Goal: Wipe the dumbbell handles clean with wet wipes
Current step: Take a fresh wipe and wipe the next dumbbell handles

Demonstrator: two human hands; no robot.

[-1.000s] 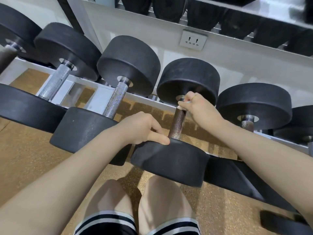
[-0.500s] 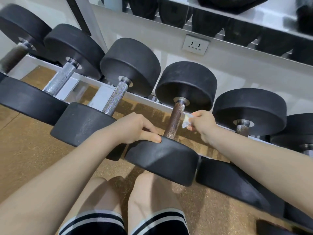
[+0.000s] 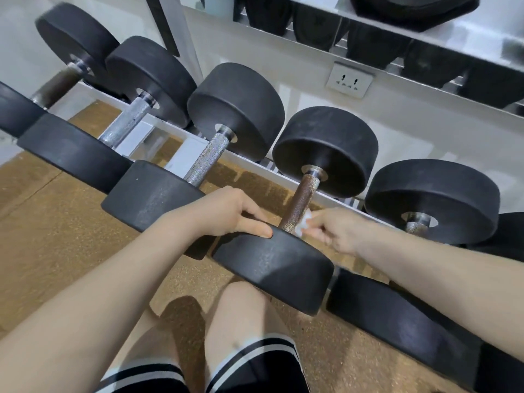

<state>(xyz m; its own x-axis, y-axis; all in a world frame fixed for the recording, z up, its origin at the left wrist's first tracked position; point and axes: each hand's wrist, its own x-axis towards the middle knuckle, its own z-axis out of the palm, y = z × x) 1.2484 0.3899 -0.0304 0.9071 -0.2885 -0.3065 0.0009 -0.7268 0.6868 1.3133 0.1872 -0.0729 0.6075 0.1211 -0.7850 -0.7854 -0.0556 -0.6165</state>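
A row of black dumbbells lies on a white rack (image 3: 181, 143). The one in front of me has a rusty brown handle (image 3: 300, 202) between a far head (image 3: 326, 148) and a near head (image 3: 272, 268). My left hand (image 3: 226, 214) rests on the near head's top edge, thumb laid along the rim. My right hand (image 3: 337, 231) pinches a small white wet wipe (image 3: 302, 224) against the handle's lower end, just above the near head. The wipe is mostly hidden by my fingers.
More dumbbells flank it: one with a silver handle (image 3: 209, 160) to the left, another (image 3: 431, 199) to the right. A wall socket (image 3: 348, 79) sits behind. An upper shelf holds further dark weights. My knees (image 3: 238, 316) are below, over a cork-coloured floor.
My right hand has slid with the wipe down the rusty handle from its far end to its near end. The left hand has stayed on the near head.
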